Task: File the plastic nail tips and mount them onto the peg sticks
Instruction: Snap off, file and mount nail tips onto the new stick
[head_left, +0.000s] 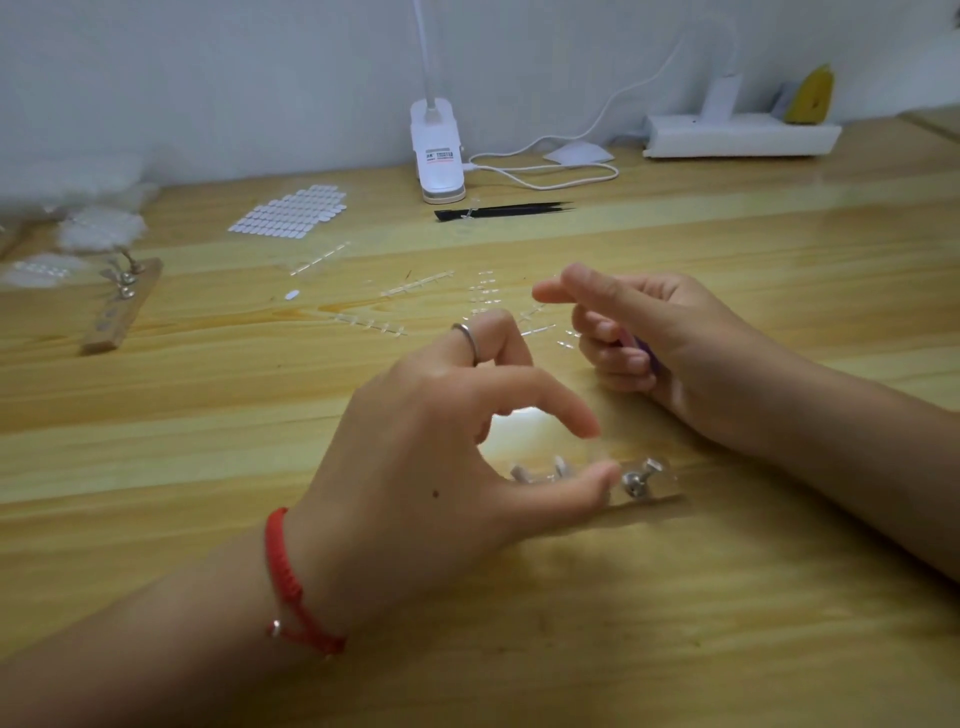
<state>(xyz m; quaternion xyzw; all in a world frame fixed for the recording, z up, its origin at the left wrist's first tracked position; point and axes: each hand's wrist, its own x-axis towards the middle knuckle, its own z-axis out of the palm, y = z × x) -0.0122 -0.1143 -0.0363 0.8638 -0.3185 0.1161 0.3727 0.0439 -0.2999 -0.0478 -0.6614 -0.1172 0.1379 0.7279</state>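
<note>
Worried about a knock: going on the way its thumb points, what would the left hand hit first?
Probably the metal peg on the wooden peg strip, just past the left hand; depth unclear.

L hand hovered over peg strip, fingers spread, R hand gripped purple file — clear tip sprues behind, tweezers nr lamp clamp

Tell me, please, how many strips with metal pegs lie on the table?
2. One tan wooden strip lies far left; the other strip sits in front, partly hidden behind the left hand.
</note>
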